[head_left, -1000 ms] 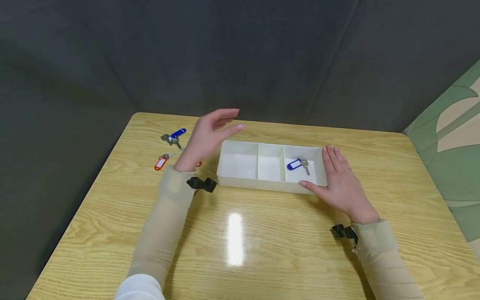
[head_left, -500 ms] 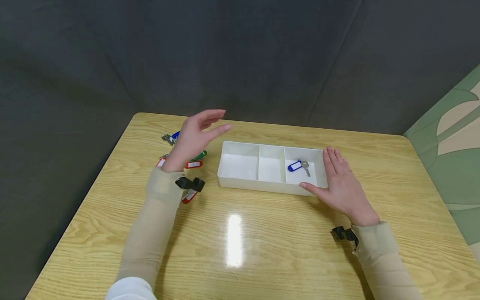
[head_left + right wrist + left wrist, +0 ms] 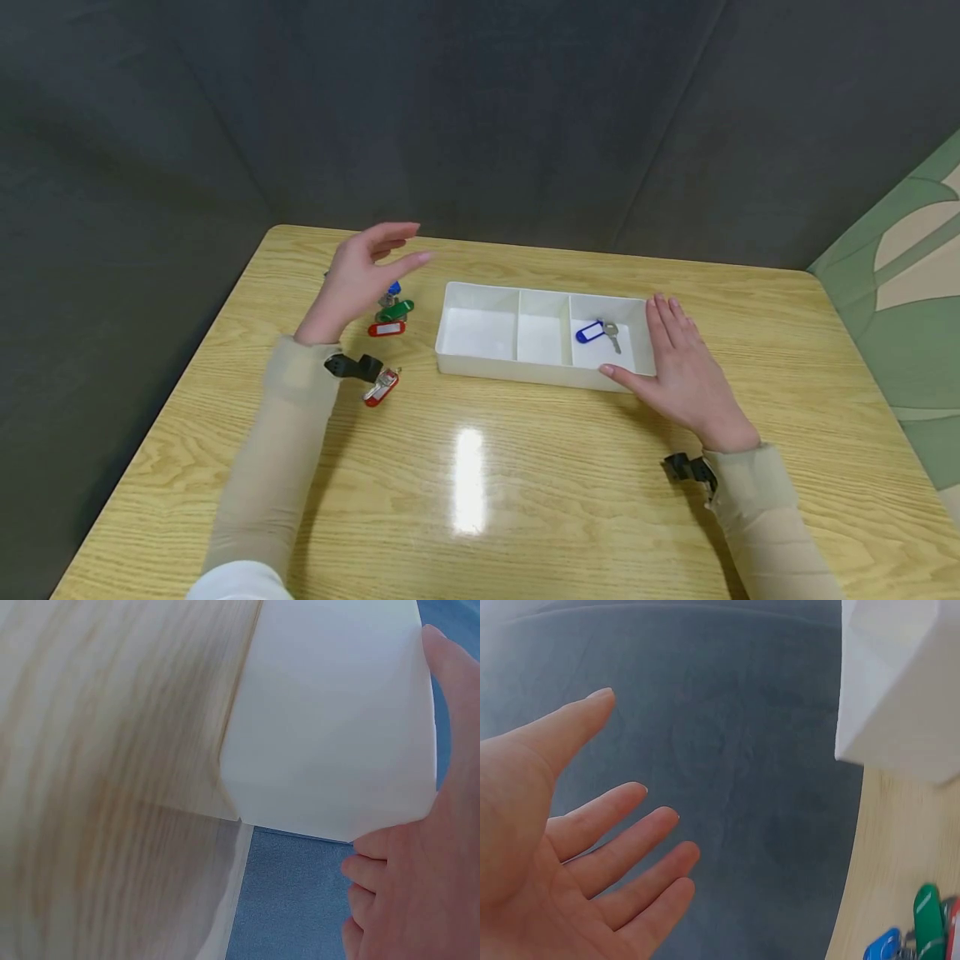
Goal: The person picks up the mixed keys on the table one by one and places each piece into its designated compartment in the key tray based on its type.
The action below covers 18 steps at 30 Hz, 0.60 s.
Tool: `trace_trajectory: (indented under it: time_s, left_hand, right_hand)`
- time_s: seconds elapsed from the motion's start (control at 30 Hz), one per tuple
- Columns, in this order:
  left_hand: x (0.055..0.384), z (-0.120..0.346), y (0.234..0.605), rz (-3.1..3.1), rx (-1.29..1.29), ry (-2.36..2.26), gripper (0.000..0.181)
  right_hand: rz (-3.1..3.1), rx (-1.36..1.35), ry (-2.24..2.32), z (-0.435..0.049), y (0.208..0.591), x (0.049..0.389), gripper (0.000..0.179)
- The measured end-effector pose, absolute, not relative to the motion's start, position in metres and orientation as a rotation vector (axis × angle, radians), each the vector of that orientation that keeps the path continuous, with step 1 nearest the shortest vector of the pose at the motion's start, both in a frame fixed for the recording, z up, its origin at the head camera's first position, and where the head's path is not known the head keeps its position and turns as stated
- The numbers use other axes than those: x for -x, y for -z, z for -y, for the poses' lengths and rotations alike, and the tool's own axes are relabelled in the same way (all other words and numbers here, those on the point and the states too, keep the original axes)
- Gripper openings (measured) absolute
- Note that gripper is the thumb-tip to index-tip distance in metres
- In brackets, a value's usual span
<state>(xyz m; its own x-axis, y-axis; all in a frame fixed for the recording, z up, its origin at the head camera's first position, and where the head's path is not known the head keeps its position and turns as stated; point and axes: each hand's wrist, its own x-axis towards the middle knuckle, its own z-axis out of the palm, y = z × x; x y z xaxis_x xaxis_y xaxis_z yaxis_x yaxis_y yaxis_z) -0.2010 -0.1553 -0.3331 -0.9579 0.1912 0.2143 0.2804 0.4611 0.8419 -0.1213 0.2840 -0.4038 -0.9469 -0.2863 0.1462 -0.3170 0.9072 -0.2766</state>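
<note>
My left hand [image 3: 356, 279] hovers over the left part of the table, fingers apart and nothing held. Below it and to its right lie keys with coloured tags: a green tag [image 3: 396, 311], a red tag [image 3: 387, 329] and a partly covered blue tag [image 3: 394, 287]. Nearer the wrist lies another key with a red tag [image 3: 382, 388]. My right hand [image 3: 686, 375] rests against the right end of a white three-compartment box [image 3: 487, 365], straight fingers along its end and thumb at the front rim. In the right compartment lies a key [image 3: 611, 335] with a blue tag [image 3: 590, 332].
The wooden table [image 3: 525, 500] carries everything, and a dark partition [image 3: 480, 117] rises behind its far edge. At the right hangs a green and beige patterned panel [image 3: 915, 292]. The box's left and middle compartments hold nothing visible.
My left hand has moved left, away from the box and over the keys, uncovering the green and red tags beside it. The right hand stays at the box's end.
</note>
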Motion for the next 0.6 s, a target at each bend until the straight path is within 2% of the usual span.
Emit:
trace_trajectory:
  time_s: [0.6]
  left_hand:
    - [0.217, 0.184, 0.352, 2.738, 0.243, 1.461, 0.067]
  right_hand:
    - [2.976, -0.464, -0.436, -0.286, 0.405, 0.123, 0.112]
